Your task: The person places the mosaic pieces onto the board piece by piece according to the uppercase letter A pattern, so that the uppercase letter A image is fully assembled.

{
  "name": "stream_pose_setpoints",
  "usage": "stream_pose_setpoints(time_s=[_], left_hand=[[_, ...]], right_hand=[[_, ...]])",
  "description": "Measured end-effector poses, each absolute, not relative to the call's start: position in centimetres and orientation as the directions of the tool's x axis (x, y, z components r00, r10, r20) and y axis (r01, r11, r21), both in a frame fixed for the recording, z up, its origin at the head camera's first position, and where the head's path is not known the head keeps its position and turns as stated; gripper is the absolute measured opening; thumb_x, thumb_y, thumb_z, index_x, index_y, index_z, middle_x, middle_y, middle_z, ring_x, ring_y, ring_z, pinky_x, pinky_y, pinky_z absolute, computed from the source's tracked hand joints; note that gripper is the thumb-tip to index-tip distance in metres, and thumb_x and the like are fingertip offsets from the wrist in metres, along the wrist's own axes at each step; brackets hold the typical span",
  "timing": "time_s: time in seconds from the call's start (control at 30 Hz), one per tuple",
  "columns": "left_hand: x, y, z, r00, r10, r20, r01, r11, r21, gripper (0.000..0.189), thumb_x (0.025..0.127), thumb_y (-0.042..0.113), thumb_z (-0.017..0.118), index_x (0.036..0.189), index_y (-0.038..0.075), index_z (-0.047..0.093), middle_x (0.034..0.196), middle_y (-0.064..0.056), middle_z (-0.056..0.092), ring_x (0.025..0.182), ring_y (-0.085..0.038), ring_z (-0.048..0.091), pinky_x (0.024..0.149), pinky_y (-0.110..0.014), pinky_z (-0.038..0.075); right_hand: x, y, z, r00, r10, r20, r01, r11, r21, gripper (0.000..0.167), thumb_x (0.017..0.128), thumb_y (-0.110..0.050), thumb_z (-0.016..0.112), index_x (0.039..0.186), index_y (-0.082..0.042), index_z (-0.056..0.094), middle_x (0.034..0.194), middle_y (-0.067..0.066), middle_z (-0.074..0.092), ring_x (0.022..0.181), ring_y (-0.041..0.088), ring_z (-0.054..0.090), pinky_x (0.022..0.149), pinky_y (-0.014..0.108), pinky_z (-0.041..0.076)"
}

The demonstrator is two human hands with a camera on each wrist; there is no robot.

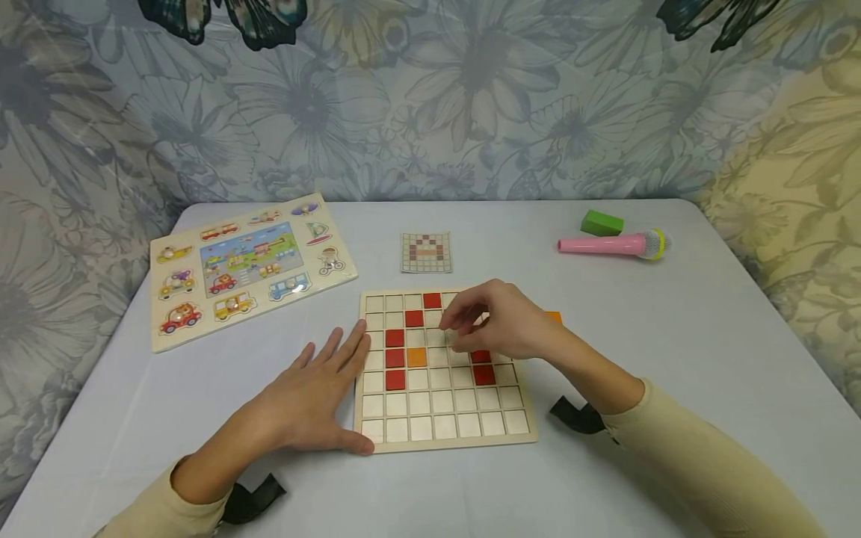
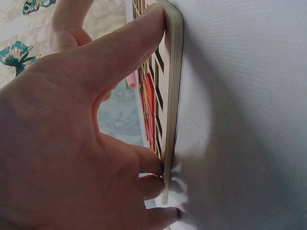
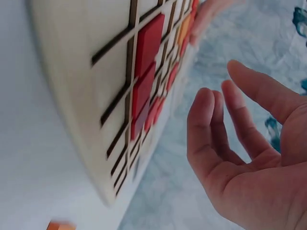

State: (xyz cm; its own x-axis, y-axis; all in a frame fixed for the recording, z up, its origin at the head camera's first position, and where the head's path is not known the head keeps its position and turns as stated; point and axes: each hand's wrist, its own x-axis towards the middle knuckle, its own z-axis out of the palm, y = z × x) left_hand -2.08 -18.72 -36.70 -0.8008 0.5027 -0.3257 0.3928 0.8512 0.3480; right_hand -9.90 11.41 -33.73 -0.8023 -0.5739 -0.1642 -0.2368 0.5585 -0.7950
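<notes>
A square wooden grid board [image 1: 457, 440] lies flat on the table, with red tiles [image 1: 394, 338] and one orange tile [image 1: 417, 357] set in its cells. Along its left edge rests my left hand [image 1: 312, 400], fingers straight and spread, the thumb at the near left corner. The left wrist view shows that thumb [image 2: 129, 45] on the board's rim. Above the board's far right part hovers my right hand [image 1: 501, 317], its fingers loosely bent. In the right wrist view a gap separates the thumb from the fingers [image 3: 200, 124], with nothing between them. It hides some cells underneath.
Behind the board lies a small pattern card [image 1: 427, 252]. A vehicle picture puzzle [image 1: 252, 273] is at the back left. At the back right are a green block [image 1: 602, 223] and a pink toy microphone [image 1: 608, 245]. An orange piece [image 1: 554, 317] lies right of the board.
</notes>
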Motion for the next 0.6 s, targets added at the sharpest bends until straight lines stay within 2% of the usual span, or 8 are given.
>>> stream_pose_setpoints(time_s=[0.13, 0.3, 0.6], left_hand=[[-2.1, -18.8, -36.6, -0.801, 0.503, -0.325, 0.390, 0.850, 0.353, 0.135, 0.070, 0.070, 0.085, 0.167, 0.005, 0.015, 0.177, -0.007, -0.002, 0.162, -0.042, 0.007, 0.124, -0.070, 0.016], [-2.0, -18.8, -36.5, -0.800, 0.506, -0.323, 0.393, 0.848, 0.356, 0.135, 0.071, 0.070, 0.084, 0.167, 0.005, 0.015, 0.177, -0.007, -0.002, 0.162, -0.042, 0.007, 0.123, -0.070, 0.016], [-2.1, -18.8, -36.5, -0.800, 0.502, -0.329, 0.383, 0.849, 0.365, 0.135, 0.070, 0.068, 0.085, 0.167, 0.006, 0.015, 0.177, -0.006, -0.002, 0.162, -0.041, 0.006, 0.124, -0.070, 0.014]], right_hand=[[-10.1, 13.2, -33.5, -0.835, -0.528, -0.156, -0.212, 0.571, -0.793, 0.022, 0.083, -0.002, 0.082, 0.104, -0.006, 0.078, 0.103, 0.011, 0.076, 0.088, 0.019, 0.068, 0.083, 0.032, 0.062], [-10.2, 15.6, -33.2, -0.881, -0.446, -0.157, -0.189, 0.637, -0.748, 0.023, 0.084, 0.001, 0.079, 0.105, -0.008, 0.079, 0.103, 0.009, 0.076, 0.090, 0.021, 0.068, 0.078, 0.033, 0.058], [-10.3, 19.3, -32.8, -0.918, -0.350, -0.185, -0.123, 0.697, -0.707, 0.026, 0.086, -0.001, 0.078, 0.111, -0.008, 0.079, 0.107, 0.012, 0.075, 0.097, 0.023, 0.066, 0.079, 0.030, 0.054]])
